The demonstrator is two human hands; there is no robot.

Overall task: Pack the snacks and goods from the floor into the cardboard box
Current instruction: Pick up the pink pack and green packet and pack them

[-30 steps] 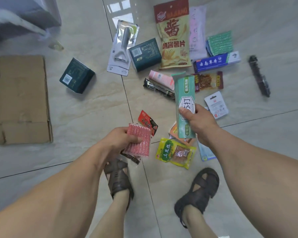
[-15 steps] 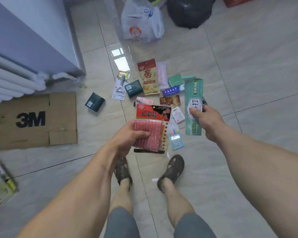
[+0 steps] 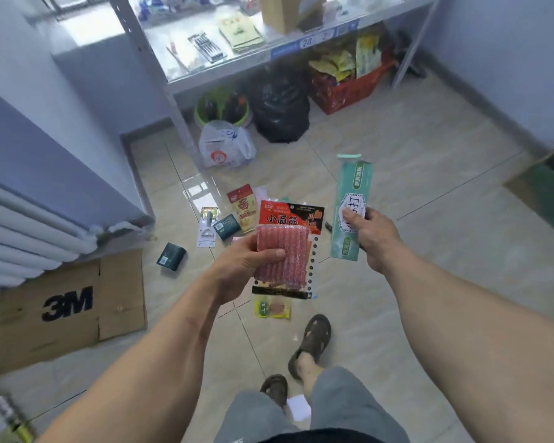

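Observation:
My left hand (image 3: 247,260) grips a red snack packet (image 3: 285,247) with pink strips inside, held up at the centre. To its right, my right hand (image 3: 370,235) grips a long green box (image 3: 351,203), upright. The cardboard box (image 3: 64,311) marked 3M lies on the floor at the left, its flaps closed. Goods remaining on the floor behind the packet include a dark green box (image 3: 171,256), another dark green box (image 3: 227,227), a peeler on a card (image 3: 208,227), a yellow chips bag (image 3: 245,207) and a small yellow snack pack (image 3: 273,308).
A metal shelf (image 3: 237,36) stands at the back with a green basin (image 3: 221,107), a black bag (image 3: 280,107), a white plastic bag (image 3: 226,145) and a red crate (image 3: 346,87) under it. A radiator (image 3: 23,231) lines the left wall. My sandalled feet (image 3: 311,343) stand below.
I have stood up from the floor: both hands rose with the snack packet and the green box, and the view lifted from the goods to the shelf.

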